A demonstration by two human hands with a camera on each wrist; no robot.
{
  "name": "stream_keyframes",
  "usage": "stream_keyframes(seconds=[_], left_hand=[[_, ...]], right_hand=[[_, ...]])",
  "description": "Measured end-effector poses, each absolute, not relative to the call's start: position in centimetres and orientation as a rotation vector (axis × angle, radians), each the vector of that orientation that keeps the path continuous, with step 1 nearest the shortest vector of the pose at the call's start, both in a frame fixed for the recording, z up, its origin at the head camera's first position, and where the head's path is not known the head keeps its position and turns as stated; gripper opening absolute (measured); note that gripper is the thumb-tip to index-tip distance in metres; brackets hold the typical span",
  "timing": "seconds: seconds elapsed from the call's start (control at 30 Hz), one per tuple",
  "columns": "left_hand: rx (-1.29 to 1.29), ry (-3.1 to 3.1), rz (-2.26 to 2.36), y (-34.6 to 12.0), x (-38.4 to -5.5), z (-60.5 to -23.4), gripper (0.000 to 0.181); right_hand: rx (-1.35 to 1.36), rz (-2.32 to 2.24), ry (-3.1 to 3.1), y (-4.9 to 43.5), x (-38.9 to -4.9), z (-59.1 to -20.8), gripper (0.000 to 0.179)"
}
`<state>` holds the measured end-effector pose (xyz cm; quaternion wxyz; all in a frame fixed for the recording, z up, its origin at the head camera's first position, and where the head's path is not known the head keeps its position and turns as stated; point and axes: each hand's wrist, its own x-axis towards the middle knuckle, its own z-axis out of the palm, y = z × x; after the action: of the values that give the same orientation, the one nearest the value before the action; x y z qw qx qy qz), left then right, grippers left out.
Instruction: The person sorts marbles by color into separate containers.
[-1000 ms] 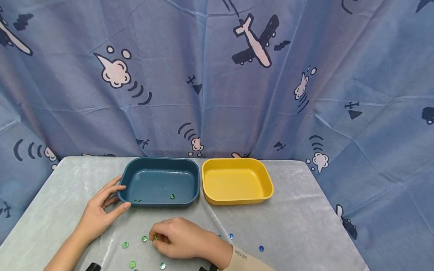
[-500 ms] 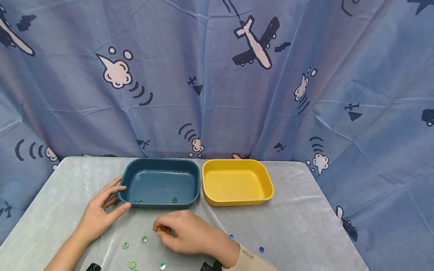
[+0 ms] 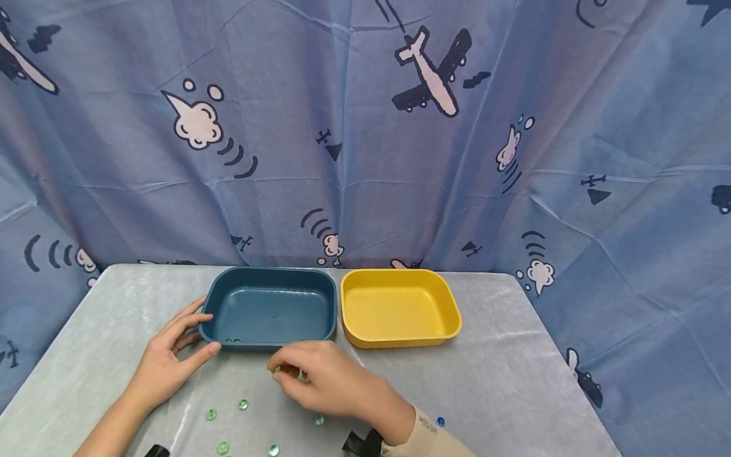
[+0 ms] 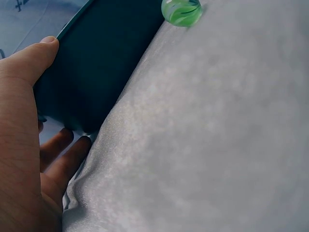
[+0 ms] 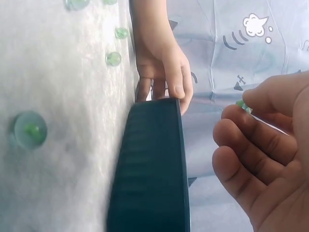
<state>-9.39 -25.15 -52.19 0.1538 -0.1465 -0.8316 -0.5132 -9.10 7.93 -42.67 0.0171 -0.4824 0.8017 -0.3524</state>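
Note:
My left hand (image 3: 169, 360) holds the left end of a dark teal plastic tray (image 3: 280, 308), its thumb at the front corner. Between the thumb and index finger of my right hand (image 3: 334, 377) is a small green glass marble (image 5: 245, 107). That hand is just in front of the tray's front wall, overlapping its rim in the head view. Low inside the tray, green marbles (image 3: 231, 340) show near the front left. On the cloth in front lie several more, such as one green marble (image 3: 210, 414) and another green marble (image 3: 243, 404).
A yellow tray (image 3: 400, 308) stands right beside the teal one. One blue marble (image 3: 440, 421) lies on the grey cloth-covered table (image 3: 502, 374) at the right. Behind the table hangs a blue curtain (image 3: 365, 158) with printed planes.
My right hand has lifted the green marble from the cloth and moved it up and rightward to the teal tray's front. My left hand stays on the tray.

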Motion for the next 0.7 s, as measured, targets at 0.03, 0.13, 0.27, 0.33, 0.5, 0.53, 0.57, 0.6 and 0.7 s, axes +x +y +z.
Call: stream_keyframes(seconds=[0.03,0.13,0.27,0.33,0.5,0.53,0.57,0.6,0.7], left_hand=[[-0.42,-2.384,-1.472,-25.2,-9.4,-52.2,0.053],[-0.421,-2.385,-1.472,-25.1,-9.3,-52.1,0.053],[-0.42,-2.388,-1.47,-25.1,-9.3,-52.0,0.053],[-0.417,-2.391,-1.47,-25.1,-9.3,-52.0,0.052],[-0.421,-2.392,-1.474,-25.1,-9.3,-52.0,0.052],[-0.422,-2.391,-1.474,-25.1,-9.3,-52.0,0.052],[-0.424,-2.391,-1.473,-25.1,-9.3,-52.0,0.052],[-0.425,-2.39,-1.473,-25.1,-9.3,-52.0,0.052],[-0.423,-2.392,-1.471,-25.1,-9.3,-52.0,0.052]], right_hand=[[-1.496,-1.104,2.492,8.0,-9.2,-42.6,0.01],[-1.499,-1.132,2.501,8.2,-9.4,-42.6,0.011],[-1.518,-1.183,2.507,8.4,-9.6,-42.5,0.011],[-1.523,-1.194,2.518,8.6,-9.7,-42.4,0.012],[-1.494,-1.197,2.56,9.0,-10.2,-42.4,0.012],[-1.48,-1.203,2.559,9.1,-10.3,-42.4,0.012],[-1.469,-1.205,2.562,9.2,-10.5,-42.4,0.012],[-1.454,-1.21,2.564,9.3,-10.6,-42.5,0.012],[-1.412,-1.217,2.576,9.5,-11.1,-42.7,0.011]])
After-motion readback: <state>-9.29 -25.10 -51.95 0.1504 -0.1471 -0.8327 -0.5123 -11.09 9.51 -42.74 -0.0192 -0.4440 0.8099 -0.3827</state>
